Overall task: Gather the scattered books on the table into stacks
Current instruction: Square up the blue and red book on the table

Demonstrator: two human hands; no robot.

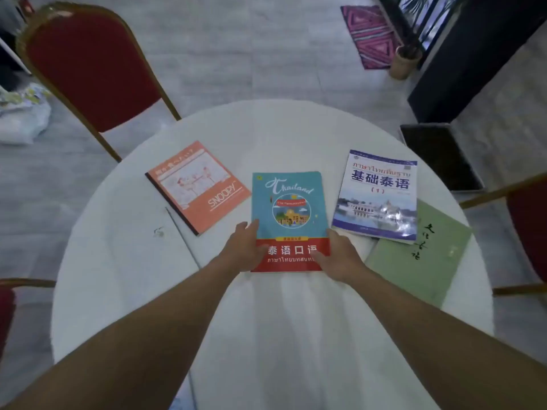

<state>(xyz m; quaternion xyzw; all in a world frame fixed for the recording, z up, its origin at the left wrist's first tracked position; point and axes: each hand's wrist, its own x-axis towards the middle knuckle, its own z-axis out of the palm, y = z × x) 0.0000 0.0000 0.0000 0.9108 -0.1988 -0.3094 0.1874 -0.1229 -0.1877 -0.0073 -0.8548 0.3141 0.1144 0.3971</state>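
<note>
Round table draped in a white cloth [266, 137] fills the view, pale grey floor all around it. Both hands are on the teal-and-red Thailand book [288, 208] at table centre: left hand [242, 250] clamped on its lower left edge, right hand [337, 258] clamped on the lower right corner, thumbs on the cover. At ten o'clock lies the orange Snoopy notebook [196, 186], flat and apart. At two o'clock, the white-and-blue Thai textbook [377, 193] overlaps the pale green book [420, 261] at three o'clock. A red-cushioned, gold-framed chair [88, 66] stands at eleven o'clock. Far off at one o'clock, a pink patterned rug [370, 34] and a woven plant pot [404, 62].
</note>
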